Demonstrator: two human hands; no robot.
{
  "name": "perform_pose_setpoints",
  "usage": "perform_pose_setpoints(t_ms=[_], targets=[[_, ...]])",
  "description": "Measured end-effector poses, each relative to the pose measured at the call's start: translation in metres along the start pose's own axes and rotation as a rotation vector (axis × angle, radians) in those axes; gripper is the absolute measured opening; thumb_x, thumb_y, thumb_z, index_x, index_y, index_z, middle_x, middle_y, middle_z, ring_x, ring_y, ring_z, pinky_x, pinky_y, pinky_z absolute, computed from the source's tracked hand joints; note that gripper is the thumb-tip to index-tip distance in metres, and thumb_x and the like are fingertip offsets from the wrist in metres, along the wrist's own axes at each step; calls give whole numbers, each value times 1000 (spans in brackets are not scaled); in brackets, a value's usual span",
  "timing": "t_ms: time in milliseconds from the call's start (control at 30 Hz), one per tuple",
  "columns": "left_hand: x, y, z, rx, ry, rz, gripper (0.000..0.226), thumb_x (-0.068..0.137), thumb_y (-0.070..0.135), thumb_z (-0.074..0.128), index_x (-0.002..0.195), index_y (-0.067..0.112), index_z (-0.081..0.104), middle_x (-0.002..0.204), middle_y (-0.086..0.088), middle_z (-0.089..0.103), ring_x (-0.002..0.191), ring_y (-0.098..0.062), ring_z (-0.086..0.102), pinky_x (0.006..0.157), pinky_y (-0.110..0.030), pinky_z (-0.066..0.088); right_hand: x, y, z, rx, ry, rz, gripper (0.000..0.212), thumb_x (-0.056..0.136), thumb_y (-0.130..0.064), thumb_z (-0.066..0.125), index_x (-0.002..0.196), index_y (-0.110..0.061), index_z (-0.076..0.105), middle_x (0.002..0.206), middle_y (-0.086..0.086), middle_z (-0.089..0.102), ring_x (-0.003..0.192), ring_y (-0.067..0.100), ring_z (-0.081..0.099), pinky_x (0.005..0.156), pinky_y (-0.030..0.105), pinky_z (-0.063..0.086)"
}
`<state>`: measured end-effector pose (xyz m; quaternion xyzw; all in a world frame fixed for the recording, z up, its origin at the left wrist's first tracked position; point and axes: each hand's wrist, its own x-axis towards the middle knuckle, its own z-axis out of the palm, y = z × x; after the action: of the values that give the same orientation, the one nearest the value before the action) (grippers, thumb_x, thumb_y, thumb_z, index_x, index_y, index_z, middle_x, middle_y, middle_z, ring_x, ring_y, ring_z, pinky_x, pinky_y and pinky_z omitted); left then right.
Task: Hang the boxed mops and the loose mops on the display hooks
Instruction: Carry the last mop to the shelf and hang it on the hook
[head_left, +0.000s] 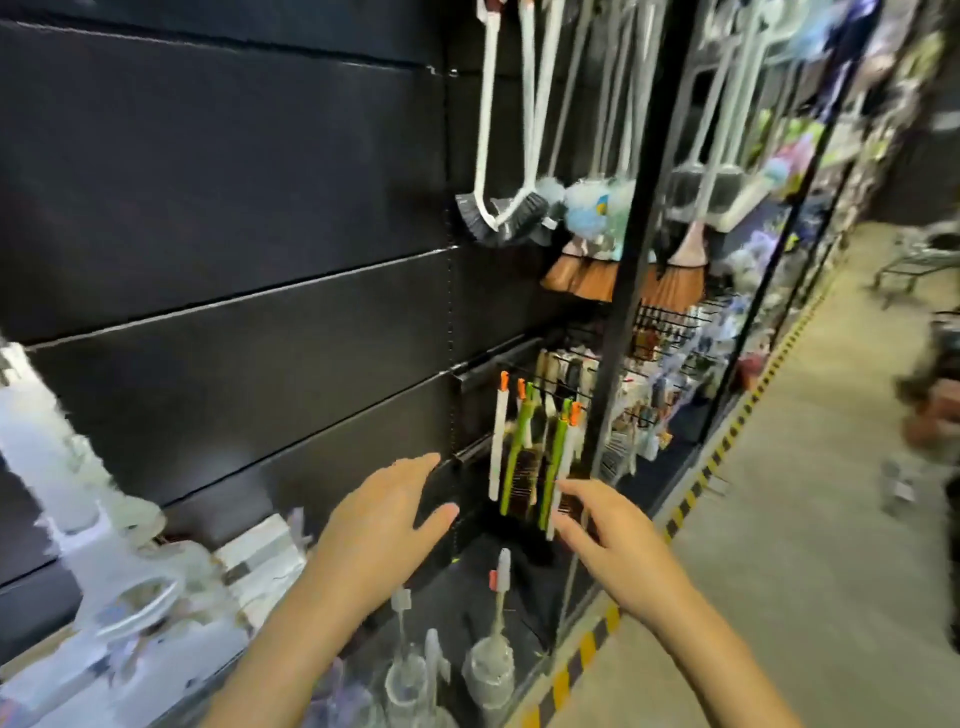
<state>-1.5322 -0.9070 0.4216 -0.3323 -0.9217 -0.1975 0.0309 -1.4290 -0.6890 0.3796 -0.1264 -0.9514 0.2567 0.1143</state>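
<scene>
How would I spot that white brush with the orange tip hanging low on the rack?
Find the black upright post of the display. Left of its lower part, brushes hang from low hooks above the person's right hand. The white brush is leftmost: a plain white handle with an orange top, beside green-handled ones.

Left hand (384, 519) and right hand (613, 540): both bare, no gloves. No rings, watch or wristband visible on either. Both forearms uncovered up to the frame's lower edge; no sleeve in view. Motion blur softens finger outlines; nails not resolvable.
</scene>
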Motion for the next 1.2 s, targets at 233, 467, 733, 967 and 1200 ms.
perform_pose_setpoints(t_ms=[233, 467, 733, 967, 1200], targets=[[69, 173, 143, -21, -323, 309, 60, 95, 49, 46, 148, 27, 28, 145, 8, 43, 129, -12, 44, 101, -29, 42, -101, 188, -52, -84, 52, 478, 40, 98, -38, 44, 137, -27, 41, 137, -4, 50, 126, 17, 47, 99, 28, 37], [133, 322, 255, -162, -496, 397, 57, 94, 47, 49, 145, 27, 34, 146, 7, 43, 132, -15, 43, 105, -35, 41, -153, 338, -105, -60, 42, 728, 43, 98, -37, 46, 139, -24, 41, 143, -3, 46, 130, 16, 45, 104, 27, 35], [241, 391, 349, -75, -650, 359, 60, 96, 46, 47, 149, 25, 30, 151, 5, 39, 136, -14, 39, 105, -27, 34, -78, 473, -160, -13, 94, 735, 46, 97, -37, 47, 140, -21, 43, 142, -1, 48, 129, 17, 46, 105, 27, 35], [388, 461, 427, -69, -653, 245, 58, 93, 48, 52, 145, 26, 35, 138, 10, 49, 116, -8, 53, 88, -22, 43, 17, 612, -219, -31, 89, 763, 47, 97, -42, 44, 141, -26, 39, 144, -6, 45, 129, 13, 46, 105, 24, 35], [532, 614, 495, -103, -632, 462, 60, 94, 49, 48, 147, 27, 33, 151, 9, 39, 135, -10, 41, 104, -26, 37, 71, 752, -304, -18, 184, 868, 46, 98, -39, 45, 141, -23, 41, 142, -5, 47, 128, 13, 45, 106, 25, 35]])
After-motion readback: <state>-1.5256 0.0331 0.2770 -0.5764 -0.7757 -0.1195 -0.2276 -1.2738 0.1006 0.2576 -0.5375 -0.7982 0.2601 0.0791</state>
